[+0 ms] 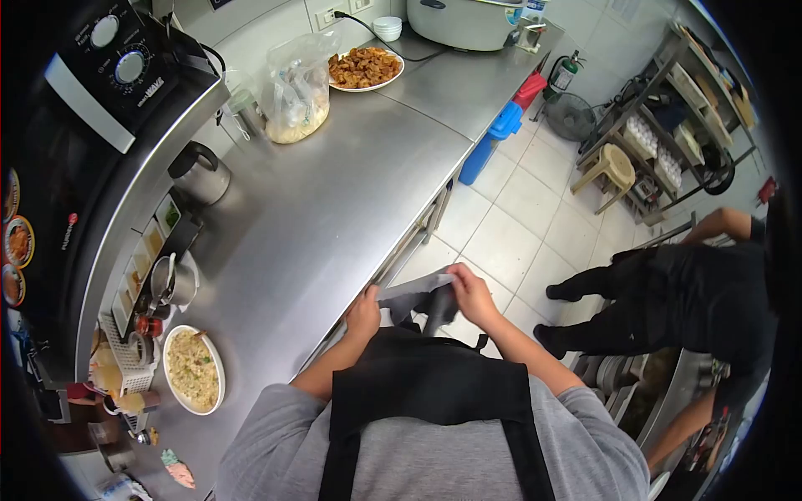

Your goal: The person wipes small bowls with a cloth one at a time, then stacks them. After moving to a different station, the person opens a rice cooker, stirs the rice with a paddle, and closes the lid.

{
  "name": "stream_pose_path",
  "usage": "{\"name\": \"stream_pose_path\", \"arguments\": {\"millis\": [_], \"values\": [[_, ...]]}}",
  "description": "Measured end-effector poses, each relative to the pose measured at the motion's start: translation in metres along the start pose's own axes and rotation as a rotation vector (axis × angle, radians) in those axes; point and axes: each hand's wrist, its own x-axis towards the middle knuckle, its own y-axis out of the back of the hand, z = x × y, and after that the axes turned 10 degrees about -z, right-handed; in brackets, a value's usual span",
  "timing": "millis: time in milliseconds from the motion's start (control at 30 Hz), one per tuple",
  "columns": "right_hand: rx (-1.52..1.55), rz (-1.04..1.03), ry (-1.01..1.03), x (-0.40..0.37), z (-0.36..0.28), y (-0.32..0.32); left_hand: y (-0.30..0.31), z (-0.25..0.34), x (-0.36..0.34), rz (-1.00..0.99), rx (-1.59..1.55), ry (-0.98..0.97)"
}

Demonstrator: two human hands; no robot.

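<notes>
A thin, pale, translucent sheet that looks like plastic [413, 286] stretches between my two hands in front of the black apron. My left hand [364, 312] pinches its left end beside the counter edge. Its right end is between the fingers of my right hand [473, 294], above the tiled floor. The steel counter [284, 221] lies to my left. On it are an oval dish of rice-like food [194, 369], a platter of reddish-brown food [365, 68] and a clear plastic bag with pale contents [298, 100].
A co-worker in black [693, 292] stands at the right, leaning over another worktop. A metal jug [200, 174], sauce jars and a microwave [109, 67] line the left. Farther back are a large cooker [459, 23], a blue bin [493, 142], a stool [610, 167] and shelves.
</notes>
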Motion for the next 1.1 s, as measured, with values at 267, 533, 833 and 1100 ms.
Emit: {"name": "stream_pose_path", "arguments": {"millis": [267,533,833,1100], "values": [[-0.546,-0.786,0.992,0.105,-0.015,-0.037,-0.028,-0.022,0.005,-0.314,-0.73,-0.05],[-1.128,-0.802,0.656,0.217,0.069,-0.029,-0.009,-0.018,0.0,-0.387,-1.048,0.194],[-1.03,-0.645,0.711,0.239,0.088,0.069,0.014,0.035,0.062,-0.35,-1.234,0.314],[-1.062,-0.599,-0.017,0.226,0.249,0.303,0.009,0.167,0.182,-0.374,-1.345,0.317]]}}
